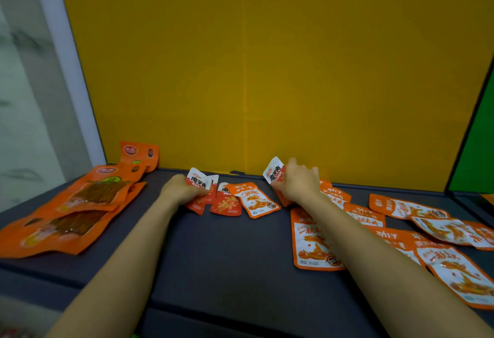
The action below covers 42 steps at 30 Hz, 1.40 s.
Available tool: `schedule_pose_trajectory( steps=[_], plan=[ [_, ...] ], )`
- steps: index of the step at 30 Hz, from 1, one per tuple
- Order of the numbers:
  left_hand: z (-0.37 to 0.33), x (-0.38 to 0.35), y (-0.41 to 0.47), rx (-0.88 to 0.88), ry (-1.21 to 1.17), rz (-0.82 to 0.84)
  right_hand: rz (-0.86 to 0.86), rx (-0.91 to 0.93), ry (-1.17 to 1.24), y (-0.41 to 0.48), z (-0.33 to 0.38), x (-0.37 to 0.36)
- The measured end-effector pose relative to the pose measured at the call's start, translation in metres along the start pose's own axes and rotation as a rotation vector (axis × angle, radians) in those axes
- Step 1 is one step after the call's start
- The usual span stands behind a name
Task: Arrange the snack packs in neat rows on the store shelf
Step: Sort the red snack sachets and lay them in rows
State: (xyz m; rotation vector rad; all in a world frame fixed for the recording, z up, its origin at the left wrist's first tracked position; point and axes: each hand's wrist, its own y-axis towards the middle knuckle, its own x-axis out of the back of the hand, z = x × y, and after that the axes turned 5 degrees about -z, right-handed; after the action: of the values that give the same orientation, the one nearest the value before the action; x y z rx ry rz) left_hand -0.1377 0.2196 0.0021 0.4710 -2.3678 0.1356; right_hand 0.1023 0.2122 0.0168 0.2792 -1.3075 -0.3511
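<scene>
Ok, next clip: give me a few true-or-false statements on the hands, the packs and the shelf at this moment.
1. The left hand and the right hand each grip small red-and-white packs. True.
2. The back wall is blue. False: it is yellow.
3. The large orange packs lie at the left end of the shelf. True.
4. The small orange packs on the right stand in a neat row. False: they lie scattered and overlapping.

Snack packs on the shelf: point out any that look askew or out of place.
The small orange packs on the right lie scattered, overlapping at mixed angles, with no rows. One orange pack sits tilted beside the red packs at centre. The large packs on the left overlap loosely.
</scene>
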Motion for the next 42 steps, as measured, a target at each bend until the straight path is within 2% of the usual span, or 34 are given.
schedule_pose_trajectory(
  steps=[2,4,7,16,18,22,25,27,29,33,37,42],
  plan=[
    [-0.004,-0.001,-0.005,0.000,0.286,-0.052,-0.034,0.003,0.054,-0.001,0.000,0.003],
    [-0.009,-0.003,-0.009,0.016,0.331,-0.060,-0.029,0.004,0.130,-0.003,0.001,0.005],
    [-0.017,-0.003,-0.004,0.045,0.122,-0.007,0.014,0.019,0.234,-0.008,0.006,0.008],
    [-0.030,-0.006,-0.005,0.067,-0.065,0.180,0.226,0.156,0.628,-0.024,0.015,0.007],
    [-0.027,-0.006,-0.007,0.040,-0.166,0.192,0.262,0.187,0.626,-0.026,0.018,0.005],
    [-0.025,0.006,-0.007,0.025,-0.415,0.071,0.271,0.167,0.537,-0.024,0.016,0.002],
    [-0.030,0.011,-0.018,0.043,-0.482,0.179,0.272,0.127,0.538,-0.021,0.008,0.004],
    [-0.036,0.003,-0.030,0.032,-0.460,0.299,0.276,0.093,0.572,-0.020,0.002,0.006],
    [-0.041,-0.010,-0.038,-0.002,-0.403,0.344,0.266,0.071,0.596,-0.020,-0.002,0.008],
    [-0.039,-0.023,-0.038,-0.035,-0.294,0.327,0.183,0.044,0.647,-0.020,-0.009,0.011],
    [-0.038,-0.025,-0.035,-0.059,-0.044,0.319,0.123,-0.008,0.706,-0.021,-0.013,0.017],
    [-0.047,-0.026,-0.041,-0.026,-0.136,0.220,0.113,-0.011,0.693,-0.023,-0.016,0.018]
  ],
)
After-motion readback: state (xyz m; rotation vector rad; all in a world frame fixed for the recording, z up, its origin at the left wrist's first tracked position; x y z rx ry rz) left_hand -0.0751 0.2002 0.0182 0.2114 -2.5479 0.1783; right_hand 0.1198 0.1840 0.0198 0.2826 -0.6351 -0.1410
